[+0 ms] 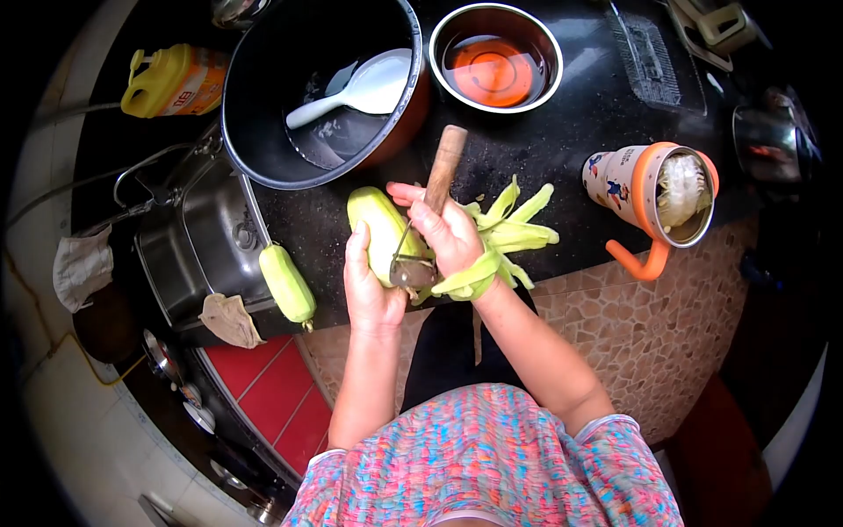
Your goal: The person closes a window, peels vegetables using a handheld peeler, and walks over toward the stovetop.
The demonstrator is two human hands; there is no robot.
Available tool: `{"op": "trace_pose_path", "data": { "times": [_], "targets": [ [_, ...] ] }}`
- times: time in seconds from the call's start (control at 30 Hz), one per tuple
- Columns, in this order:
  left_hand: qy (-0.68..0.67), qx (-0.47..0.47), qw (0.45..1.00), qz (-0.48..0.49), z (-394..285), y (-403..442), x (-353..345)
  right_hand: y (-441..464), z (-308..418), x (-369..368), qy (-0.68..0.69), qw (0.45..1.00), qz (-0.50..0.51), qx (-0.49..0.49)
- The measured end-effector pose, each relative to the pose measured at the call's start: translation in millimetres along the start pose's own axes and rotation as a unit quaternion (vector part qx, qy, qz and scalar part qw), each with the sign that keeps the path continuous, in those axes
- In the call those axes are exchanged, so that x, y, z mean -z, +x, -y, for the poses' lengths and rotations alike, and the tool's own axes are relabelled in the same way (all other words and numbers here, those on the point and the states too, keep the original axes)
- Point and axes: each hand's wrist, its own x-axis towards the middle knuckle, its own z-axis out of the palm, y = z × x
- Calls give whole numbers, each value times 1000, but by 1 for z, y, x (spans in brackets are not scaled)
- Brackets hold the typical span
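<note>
My left hand (367,285) is closed around a pale green squash (372,224), tilted over the counter edge. In my right hand (452,241) is a peeler (446,171) with a wooden handle pointing up and away. Its metal head rests against the near end of the squash. A strip of green peel (470,278) drapes across my right wrist. More long peelings (518,224) lie in a loose pile just beyond that wrist. To the left, a second pale green squash (287,285) lies beside the sink, apart from both hands.
A large dark pot (255,132) holds a white ladle (373,88). Right of it stands a metal bowl (439,44) with liquid. A patterned mug (615,180) with an orange handle lies near the counter edge. The steel sink (189,233) and a yellow jug (171,83) are left.
</note>
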Motion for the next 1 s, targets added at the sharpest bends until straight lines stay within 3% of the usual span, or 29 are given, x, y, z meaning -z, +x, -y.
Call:
{"op": "trace_pose_path", "data": {
  "times": [0.03, 0.23, 0.3, 0.5, 0.63, 0.7, 0.73, 0.83, 0.9, 0.97, 1.0],
  "targets": [
    [9, -25, 999, -26, 1, -2, -4, -1, -4, -4, -6, 999, -7, 42],
    [54, -34, 998, 12, 5, -9, 1, -5, -3, -2, -47, 997, -40, 55],
    [64, -37, 997, 19, 6, -14, 3, -4, -3, 5, -29, 999, -24, -27],
    [126, 10, 989, 74, 6, -35, 12, 2, 1, 2, 9, 997, -81, 14],
    [139, 18, 979, 150, -1, -35, 22, 10, 6, 7, 82, 983, -100, -132],
    [145, 98, 967, 185, -6, -35, 36, 22, 2, 15, 53, 967, -147, -200],
    [116, 95, 974, 170, -5, -33, 36, 27, -4, 17, 78, 965, -154, -198],
    [32, 67, 992, 103, -9, -25, 36, 33, -9, 17, 170, 969, -119, -132],
    [-11, 70, 993, 93, -8, -18, 38, 28, -5, 20, 133, 978, -103, -124],
    [-53, 75, 992, 88, -6, -10, 34, 22, -1, 18, 154, 982, -33, -102],
    [-32, 55, 997, 43, -5, -6, 30, 17, 2, 17, 97, 992, 15, -79]
  ]
}}
